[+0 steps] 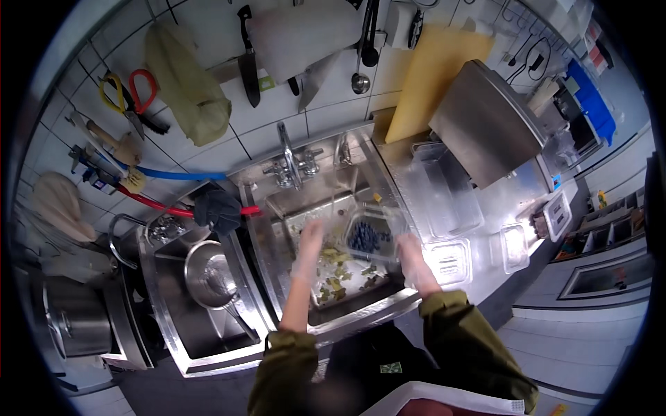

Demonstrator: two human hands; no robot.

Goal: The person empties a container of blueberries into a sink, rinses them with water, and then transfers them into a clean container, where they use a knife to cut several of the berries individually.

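Note:
My right hand [409, 252], in a thin clear glove, grips the right side of a clear plastic container [372, 255] over the sink basin. Dark blue pieces that look like blueberries [364, 236] lie in the container. My left hand [310, 236], also gloved and blurred, hovers left of it above the basin; whether its fingers hold anything cannot be seen. Below, green and yellowish peel scraps [333, 286] are strewn over the steel sink [359, 304]. The faucet [289, 156] stands behind, and a thin stream seems to fall near my left hand.
Left is a second basin with a long-handled strainer [210, 275]. A red hose [156, 204] and dark cloth [216, 210] rest between. On the right counter are a large clear bin [447, 192], a clear lid [448, 262] and a small container [514, 248]. Knives [250, 78] hang on the wall.

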